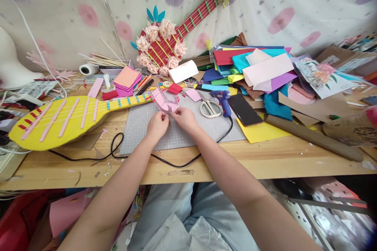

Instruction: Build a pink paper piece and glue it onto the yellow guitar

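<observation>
Over a grey cutting mat [132,133], my left hand [158,124] and my right hand [185,119] are close together, fingertips pinched at the near edge of a curved pink paper piece [161,100]. This piece sits at the head end of a yellow craft lute [79,115] with pink and red strips, blue frets and thin strings. Whether the piece is joined to the neck, I cannot tell. To the right of my right hand are scissors [211,108] and a blue glue gun [222,102]. A small pink paper square [193,95] lies just beyond.
A red flower-trimmed craft instrument [161,49] leans on the back curtain. Coloured paper [266,68] is heaped at the back right. A black phone [245,109] lies on yellow paper, beside a long wooden stick [312,137]. A black cord [176,164] loops along the table's front.
</observation>
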Tool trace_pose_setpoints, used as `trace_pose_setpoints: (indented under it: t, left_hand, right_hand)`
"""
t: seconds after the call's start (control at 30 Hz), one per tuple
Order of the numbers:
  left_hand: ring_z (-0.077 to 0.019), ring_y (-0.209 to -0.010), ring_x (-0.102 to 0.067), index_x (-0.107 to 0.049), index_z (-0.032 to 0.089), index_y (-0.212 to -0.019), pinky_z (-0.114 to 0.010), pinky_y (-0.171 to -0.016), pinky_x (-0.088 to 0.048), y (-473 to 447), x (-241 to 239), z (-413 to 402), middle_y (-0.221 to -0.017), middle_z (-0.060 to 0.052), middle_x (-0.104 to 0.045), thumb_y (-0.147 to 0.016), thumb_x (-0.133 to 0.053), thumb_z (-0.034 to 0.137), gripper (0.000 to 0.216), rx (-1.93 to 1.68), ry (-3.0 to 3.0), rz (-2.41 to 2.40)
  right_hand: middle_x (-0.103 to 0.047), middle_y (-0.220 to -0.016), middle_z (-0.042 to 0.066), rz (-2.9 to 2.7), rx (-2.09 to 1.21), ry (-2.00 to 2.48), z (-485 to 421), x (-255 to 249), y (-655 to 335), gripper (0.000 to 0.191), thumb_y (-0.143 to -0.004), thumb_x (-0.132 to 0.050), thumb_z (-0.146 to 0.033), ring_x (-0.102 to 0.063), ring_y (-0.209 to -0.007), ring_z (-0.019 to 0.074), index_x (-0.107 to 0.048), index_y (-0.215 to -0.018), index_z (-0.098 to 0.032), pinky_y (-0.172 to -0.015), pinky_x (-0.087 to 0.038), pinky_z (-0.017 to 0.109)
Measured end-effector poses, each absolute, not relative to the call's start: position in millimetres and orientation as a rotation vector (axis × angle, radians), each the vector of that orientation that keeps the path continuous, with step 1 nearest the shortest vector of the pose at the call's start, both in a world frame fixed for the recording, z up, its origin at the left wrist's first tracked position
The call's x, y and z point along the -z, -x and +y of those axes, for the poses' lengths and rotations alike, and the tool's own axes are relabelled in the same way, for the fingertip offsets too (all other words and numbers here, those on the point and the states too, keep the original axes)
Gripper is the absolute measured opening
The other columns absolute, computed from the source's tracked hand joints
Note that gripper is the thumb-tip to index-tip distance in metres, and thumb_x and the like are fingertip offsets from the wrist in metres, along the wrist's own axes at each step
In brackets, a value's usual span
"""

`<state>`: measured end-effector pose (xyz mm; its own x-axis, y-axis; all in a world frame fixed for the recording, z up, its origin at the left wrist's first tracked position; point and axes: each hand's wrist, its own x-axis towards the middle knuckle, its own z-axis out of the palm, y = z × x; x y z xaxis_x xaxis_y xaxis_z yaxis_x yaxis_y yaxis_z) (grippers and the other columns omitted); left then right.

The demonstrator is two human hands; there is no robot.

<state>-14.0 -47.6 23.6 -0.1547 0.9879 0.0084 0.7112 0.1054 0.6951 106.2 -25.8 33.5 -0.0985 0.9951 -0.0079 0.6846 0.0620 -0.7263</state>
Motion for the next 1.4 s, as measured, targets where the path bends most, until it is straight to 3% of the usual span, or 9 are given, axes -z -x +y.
trace_pose_setpoints:
  t: [0.1, 0.43, 0.63, 0.73, 0.87, 1.07, 1.23, 1.33, 1.4]
  left_hand:
    - [-0.0146, -0.066, -0.058, -0.055, 0.019, -0.077, -0.026, -0.060, -0.040, 10, -21, -46, -0.073, -0.003, -0.065, -0.079, -0.042, 0.032, 0.019, -0.831, -1.610, 1.886]
    - [-0.0178, -0.078, -0.061, -0.060, 0.020, -0.094, -0.028, -0.066, -0.042, -19, -33, -50, -0.089, -0.004, -0.068, -0.077, -0.049, 0.029, 0.023, -0.705, -1.814, 1.925]
    - [-0.0176, -0.078, -0.062, -0.061, 0.017, -0.101, -0.028, -0.070, -0.046, -28, -29, -40, -0.088, -0.007, -0.068, -0.075, -0.054, 0.026, 0.029, -0.741, -1.833, 1.696]
    - [-0.0161, -0.069, -0.063, -0.058, 0.015, -0.105, -0.028, -0.063, -0.048, -35, -24, -36, -0.086, -0.008, -0.068, -0.074, -0.057, 0.028, 0.033, -0.784, -1.714, 1.580]
    - [-0.0123, -0.055, -0.060, -0.057, 0.012, -0.093, -0.025, -0.049, -0.048, -46, -22, -34, -0.080, -0.009, -0.067, -0.076, -0.057, 0.027, 0.023, -0.825, -1.361, 1.449]
    - [-0.0105, -0.053, -0.059, -0.058, 0.013, -0.088, -0.023, -0.049, -0.046, -36, -26, -36, -0.079, -0.007, -0.068, -0.077, -0.055, 0.029, 0.019, -0.825, -1.344, 1.476]
    - [-0.0166, -0.069, -0.061, -0.061, 0.018, -0.092, -0.029, -0.067, -0.044, -10, -26, -39, -0.070, -0.003, -0.066, -0.078, -0.050, 0.030, 0.021, -0.834, -1.756, 1.912]
    - [-0.0179, -0.074, -0.061, -0.054, 0.018, -0.108, -0.028, -0.069, -0.042, -8, -23, -35, -0.072, -0.003, -0.066, -0.079, -0.048, 0.027, 0.032, -0.835, -1.814, 1.987]
    - [-0.0182, -0.075, -0.061, -0.056, 0.018, -0.106, -0.028, -0.068, -0.041, -11, -21, -31, -0.075, -0.003, -0.067, -0.079, -0.047, 0.027, 0.030, -0.810, -1.841, 1.964]
  right_hand:
    - [-0.063, -0.063, 0.002, -1.866, -0.921, 1.660, -27, -37, -108, 0.028, -0.077, -0.048, -0.036, -0.055, -0.062, 0.0130, -0.063, -0.064, -0.016, -0.059, -0.038, 0.023]
    - [-0.059, -0.054, 0.000, -1.631, -1.085, 1.743, -5, -26, -126, 0.018, -0.067, -0.051, -0.027, -0.050, -0.051, 0.0103, -0.064, -0.062, -0.016, -0.049, -0.035, 0.020]
    - [-0.051, -0.045, -0.002, -1.683, -0.976, 1.820, 12, -26, -141, 0.016, -0.064, -0.053, -0.026, -0.044, -0.045, 0.0089, -0.062, -0.060, -0.014, -0.046, -0.031, 0.020]
    - [-0.052, -0.050, -0.002, -1.633, -0.894, 1.794, 17, -27, -149, 0.016, -0.066, -0.051, -0.025, -0.044, -0.048, 0.0085, -0.061, -0.061, -0.014, -0.046, -0.031, 0.020]
    - [-0.052, -0.055, -0.003, -1.501, -0.948, 1.636, 17, -26, -154, 0.017, -0.072, -0.047, -0.027, -0.043, -0.047, 0.0076, -0.058, -0.067, -0.015, -0.047, -0.032, 0.019]
    - [-0.057, -0.060, -0.004, -1.494, -1.121, 1.392, 8, -15, -148, 0.011, -0.073, -0.048, -0.027, -0.048, -0.048, 0.0071, -0.051, -0.070, -0.017, -0.049, -0.038, 0.019]
    - [-0.061, -0.062, -0.003, -1.480, -1.019, 1.473, 1, -17, -149, 0.014, -0.077, -0.043, -0.026, -0.054, -0.053, 0.0091, -0.053, -0.080, -0.018, -0.056, -0.041, 0.021]
    - [-0.061, -0.062, -0.002, -1.674, -0.822, 1.590, -10, -23, -147, 0.012, -0.074, -0.047, -0.024, -0.055, -0.058, 0.0113, -0.057, -0.075, -0.018, -0.060, -0.040, 0.023]
    - [-0.063, -0.066, -0.001, -1.784, -0.707, 1.642, -17, -27, -145, 0.012, -0.073, -0.048, -0.023, -0.055, -0.062, 0.0126, -0.059, -0.074, -0.019, -0.062, -0.039, 0.024]
